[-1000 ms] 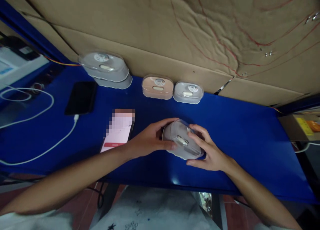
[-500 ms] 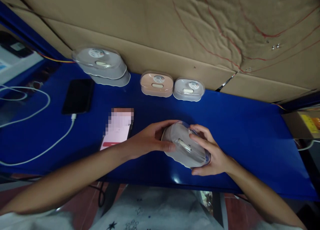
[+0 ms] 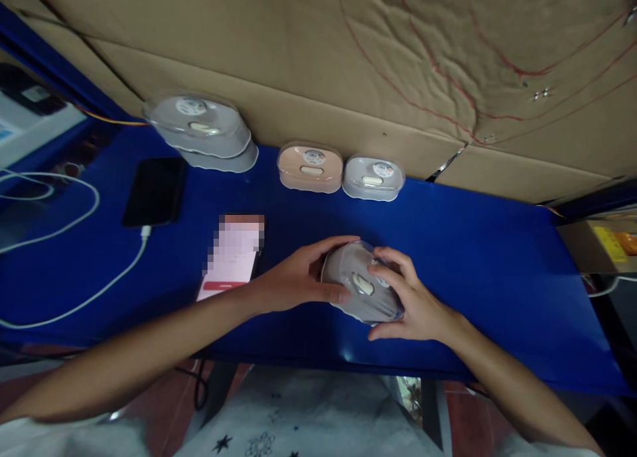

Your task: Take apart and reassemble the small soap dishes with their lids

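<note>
Between my two hands is a grey oval box (image 3: 343,271) with a clear plastic cover and a pale oblong piece on top, held tilted over the blue table. My left hand (image 3: 318,278) is closed around its left end, thumb on the near side and fingers at the far side. Curled over the right end, my right hand (image 3: 411,294) has its thumb low on the near side and its fingertips on the cover, partly hiding a round sticker there. The underside of the box is hidden.
Along the cardboard wall (image 3: 259,92) stand a stack of grey boxes (image 3: 209,138), a peach box (image 3: 311,168) and a small light-grey box (image 3: 373,178). A lit phone (image 3: 233,251), a dark phone (image 3: 154,192) and a white cable (image 3: 119,281) lie left on the blue table (image 3: 472,258).
The right end of the grey box has swung slightly up and left, with my right hand moving along. My left hand has stayed nearly still. Both hands keep their hold.
</note>
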Tool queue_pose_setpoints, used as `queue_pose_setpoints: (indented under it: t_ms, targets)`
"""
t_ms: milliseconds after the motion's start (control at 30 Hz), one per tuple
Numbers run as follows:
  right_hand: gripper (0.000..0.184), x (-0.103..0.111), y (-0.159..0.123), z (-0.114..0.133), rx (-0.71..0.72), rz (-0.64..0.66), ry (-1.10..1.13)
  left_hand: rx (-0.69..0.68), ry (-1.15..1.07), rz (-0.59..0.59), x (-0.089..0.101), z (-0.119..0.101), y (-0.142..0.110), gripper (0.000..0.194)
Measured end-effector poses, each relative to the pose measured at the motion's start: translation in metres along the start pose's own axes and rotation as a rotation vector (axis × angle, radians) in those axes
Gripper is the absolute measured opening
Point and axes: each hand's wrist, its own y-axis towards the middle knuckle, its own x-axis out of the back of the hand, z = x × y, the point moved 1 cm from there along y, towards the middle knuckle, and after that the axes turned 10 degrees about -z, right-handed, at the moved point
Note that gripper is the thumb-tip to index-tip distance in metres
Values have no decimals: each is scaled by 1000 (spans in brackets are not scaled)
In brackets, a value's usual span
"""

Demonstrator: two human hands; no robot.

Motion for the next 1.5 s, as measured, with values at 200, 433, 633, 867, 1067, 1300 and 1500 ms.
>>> queue_pose_setpoints:
  t_ms: [200,433,633,867,1067,1300,1500]
  targets:
    - [83,25,8,5,-58,96,-144,-129,419,-144,12,-10,0,63]
    - [70,76,-15,-34,-121,-2,-406,-616,1129,-543,54,-52,25,48]
    - [58,139,-59,-118,-247,-291,-852,-567,1454,-507,96,-59,62,74]
    - [66,132,-35,-145,-200,-411,-837,-482,1416,-507,83,-53,46,56]
    - [60,88,31,-121,-236,-350,-819,-479,1231,-292,45,-25,-6,61]
    - [61,38,72,-58,-173,-307,-493,-512,1025,-27,12,-2,-14,60]
    - [74,5,33,4,23,58,-185,-441,741,-109,12,7,4,92]
